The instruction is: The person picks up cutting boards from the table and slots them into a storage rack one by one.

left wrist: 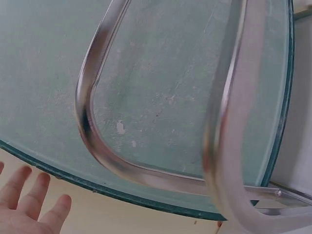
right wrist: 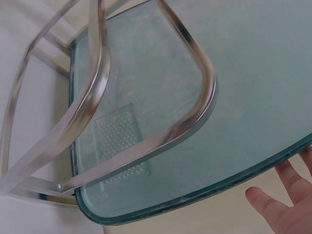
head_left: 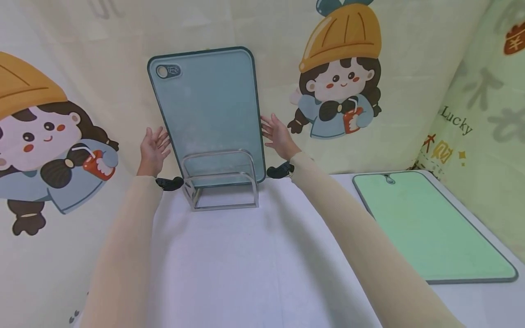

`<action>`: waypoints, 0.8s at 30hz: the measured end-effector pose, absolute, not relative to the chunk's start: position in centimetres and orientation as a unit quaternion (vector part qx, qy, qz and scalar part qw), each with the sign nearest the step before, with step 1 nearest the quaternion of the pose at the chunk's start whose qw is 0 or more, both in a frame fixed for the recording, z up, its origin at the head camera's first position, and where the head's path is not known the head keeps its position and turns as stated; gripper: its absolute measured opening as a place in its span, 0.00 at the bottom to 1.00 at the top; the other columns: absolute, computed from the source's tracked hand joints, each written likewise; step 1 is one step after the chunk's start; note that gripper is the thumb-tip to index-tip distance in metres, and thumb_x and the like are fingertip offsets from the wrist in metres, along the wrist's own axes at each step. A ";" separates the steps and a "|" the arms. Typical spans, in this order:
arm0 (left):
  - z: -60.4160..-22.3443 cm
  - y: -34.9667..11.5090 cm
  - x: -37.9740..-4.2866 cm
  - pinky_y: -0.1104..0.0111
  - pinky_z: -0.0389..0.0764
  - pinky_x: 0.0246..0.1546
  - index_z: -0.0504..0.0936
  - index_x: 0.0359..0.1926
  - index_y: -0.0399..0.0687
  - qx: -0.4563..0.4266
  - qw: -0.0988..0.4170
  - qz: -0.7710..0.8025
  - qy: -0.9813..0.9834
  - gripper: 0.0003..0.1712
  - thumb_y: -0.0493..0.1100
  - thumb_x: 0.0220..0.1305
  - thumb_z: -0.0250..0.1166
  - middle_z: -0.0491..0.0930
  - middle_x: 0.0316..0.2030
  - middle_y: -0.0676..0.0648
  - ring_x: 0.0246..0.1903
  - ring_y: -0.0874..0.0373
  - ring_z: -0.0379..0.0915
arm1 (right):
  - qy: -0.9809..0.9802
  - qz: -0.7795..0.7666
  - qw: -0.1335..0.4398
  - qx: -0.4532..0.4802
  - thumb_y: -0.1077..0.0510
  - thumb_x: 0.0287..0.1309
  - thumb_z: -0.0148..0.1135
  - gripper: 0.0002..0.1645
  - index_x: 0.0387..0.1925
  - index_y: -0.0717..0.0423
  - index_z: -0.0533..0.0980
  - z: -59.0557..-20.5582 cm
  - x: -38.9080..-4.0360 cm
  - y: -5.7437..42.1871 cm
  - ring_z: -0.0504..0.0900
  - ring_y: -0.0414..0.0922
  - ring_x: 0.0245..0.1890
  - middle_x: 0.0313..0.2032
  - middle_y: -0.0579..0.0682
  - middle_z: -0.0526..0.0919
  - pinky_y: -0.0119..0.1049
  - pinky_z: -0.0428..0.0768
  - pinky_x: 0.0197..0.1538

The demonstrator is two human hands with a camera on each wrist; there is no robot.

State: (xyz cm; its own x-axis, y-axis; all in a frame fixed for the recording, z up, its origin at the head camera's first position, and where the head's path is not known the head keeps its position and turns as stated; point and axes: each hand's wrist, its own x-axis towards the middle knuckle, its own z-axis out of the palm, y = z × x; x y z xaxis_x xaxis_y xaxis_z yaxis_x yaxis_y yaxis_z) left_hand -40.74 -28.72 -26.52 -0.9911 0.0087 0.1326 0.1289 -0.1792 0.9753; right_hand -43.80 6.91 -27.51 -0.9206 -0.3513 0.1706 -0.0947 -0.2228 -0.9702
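A blue-grey cutting board (head_left: pixel 213 105) stands upright, leaning slightly, in a silver metal rack (head_left: pixel 226 207). It has a dark rim and a round hole at its upper left corner. Beside the board's left edge is my left hand (head_left: pixel 151 149), fingers spread and palm toward the board. My right hand (head_left: pixel 280 136) is at the opposite edge with its fingers extended, fingertips right by the rim. Neither hand is curled round the board. The right wrist view shows a bumpy grating patch (right wrist: pixel 119 131) low on the board, behind the rack's bars.
On the right, a light green board (head_left: pixel 434 228) with a grey rim lies flat on the white table (head_left: pixel 229 264). Behind the rack hangs a cream cloth (head_left: pixel 270 45) printed with cartoon figures. Black wrist devices (head_left: pixel 280 170) are strapped to both wrists.
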 end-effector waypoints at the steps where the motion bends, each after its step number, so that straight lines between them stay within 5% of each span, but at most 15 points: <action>1: -26.6 -28.7 -40.7 0.58 0.27 0.73 0.39 0.74 0.59 -0.051 0.040 -0.766 -0.639 0.37 0.66 0.69 0.26 0.34 0.75 0.50 0.74 0.53 0.27 | 0.621 -0.758 0.085 -0.179 0.36 0.69 0.25 0.37 0.73 0.46 0.47 -27.6 -43.8 7.0 0.48 0.53 0.74 0.73 0.52 0.49 0.60 0.43 0.72; 9: -27.7 -29.2 -40.1 0.54 0.20 0.71 0.31 0.73 0.65 -0.069 0.045 -0.768 -0.635 0.35 0.64 0.70 0.28 0.27 0.74 0.50 0.73 0.52 0.19 | 0.645 -0.740 0.081 -0.172 0.39 0.71 0.29 0.35 0.74 0.44 0.41 -28.2 -43.6 8.3 0.49 0.53 0.73 0.73 0.54 0.48 0.60 0.45 0.72; 18: -28.1 -29.3 -38.2 0.55 0.23 0.72 0.41 0.74 0.55 -0.130 0.068 -0.756 -0.638 0.34 0.58 0.72 0.31 0.37 0.75 0.46 0.74 0.50 0.28 | 0.636 -0.730 0.105 -0.228 0.42 0.71 0.27 0.36 0.72 0.56 0.47 -28.6 -42.5 10.1 0.48 0.56 0.73 0.72 0.59 0.50 0.61 0.41 0.72; 24: -28.1 -28.3 -36.6 0.56 0.27 0.73 0.44 0.74 0.56 -0.173 0.062 -0.775 -0.605 0.31 0.53 0.72 0.33 0.40 0.74 0.43 0.74 0.48 0.31 | 0.632 -0.719 0.114 -0.265 0.43 0.72 0.25 0.33 0.71 0.54 0.53 -29.2 -41.0 11.4 0.52 0.57 0.72 0.71 0.59 0.55 0.60 0.45 0.72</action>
State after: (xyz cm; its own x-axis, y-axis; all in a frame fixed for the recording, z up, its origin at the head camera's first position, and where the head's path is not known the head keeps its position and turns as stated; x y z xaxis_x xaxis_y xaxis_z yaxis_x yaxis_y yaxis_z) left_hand -36.59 -28.31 -28.15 -0.9325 0.1123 0.3434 0.3057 -0.2612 0.9156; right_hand -41.01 11.44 -29.20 -0.8330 -0.4998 0.2372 -0.1708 -0.1753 -0.9696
